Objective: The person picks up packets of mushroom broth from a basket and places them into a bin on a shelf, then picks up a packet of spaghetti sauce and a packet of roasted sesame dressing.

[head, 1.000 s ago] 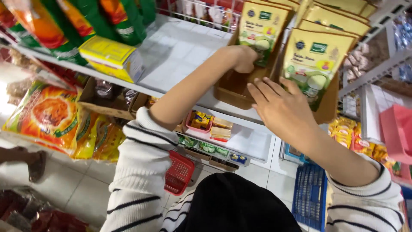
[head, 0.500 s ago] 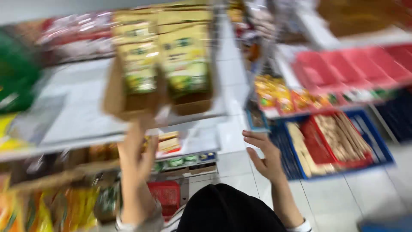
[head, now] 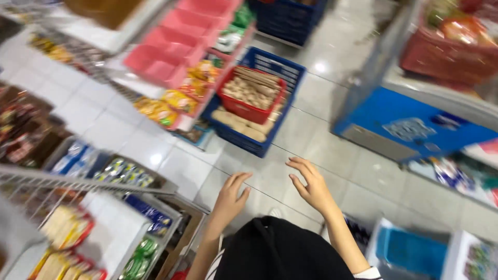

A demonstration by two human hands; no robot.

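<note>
My left hand (head: pixel 231 197) hangs in the air above the white tiled floor (head: pixel 311 129), fingers loosely apart and empty. My right hand (head: pixel 310 184) floats beside it, also spread and holding nothing. Both sit just in front of my dark clothing (head: pixel 280 251). Nearest ahead is a blue crate (head: pixel 244 137) on the floor, with a red basket (head: pixel 251 93) of pale packaged goods inside it. The picture is blurred by motion.
Shelves with snack packs (head: pixel 67 228) run along the left. Pink trays (head: pixel 171 49) sit on a shelf at the upper left. A blue chest freezer (head: pixel 415 132) stands at the right, a red basket (head: pixel 451 49) on top. A light blue bin (head: pixel 407 249) lies at lower right.
The view has swung from the shelf of boxed packs to the aisle floor. Both hands came off the brown display boxes and now hang free and empty.
</note>
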